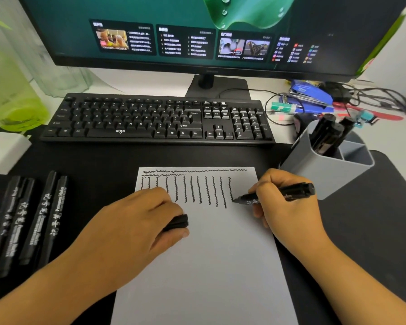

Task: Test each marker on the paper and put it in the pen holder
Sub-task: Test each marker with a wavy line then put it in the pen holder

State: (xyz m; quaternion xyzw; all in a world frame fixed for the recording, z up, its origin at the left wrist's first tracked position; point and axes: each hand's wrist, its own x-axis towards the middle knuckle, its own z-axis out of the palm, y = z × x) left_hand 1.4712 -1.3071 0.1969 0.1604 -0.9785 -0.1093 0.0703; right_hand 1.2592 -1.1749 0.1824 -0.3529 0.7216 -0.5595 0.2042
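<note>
A white sheet of paper lies on the black desk mat, its top part covered with several wavy black test lines. My right hand grips an uncapped black marker, whose tip touches the paper at the bottom of the rightmost line. My left hand rests on the paper's left side and holds the marker's black cap. Several capped black markers lie side by side on the mat at the left. The grey pen holder stands at the paper's upper right with several black markers in it.
A black keyboard lies just beyond the paper, with a monitor behind it. A green bottle stands at the far left. A blue stapler, cables and small clutter sit behind the pen holder.
</note>
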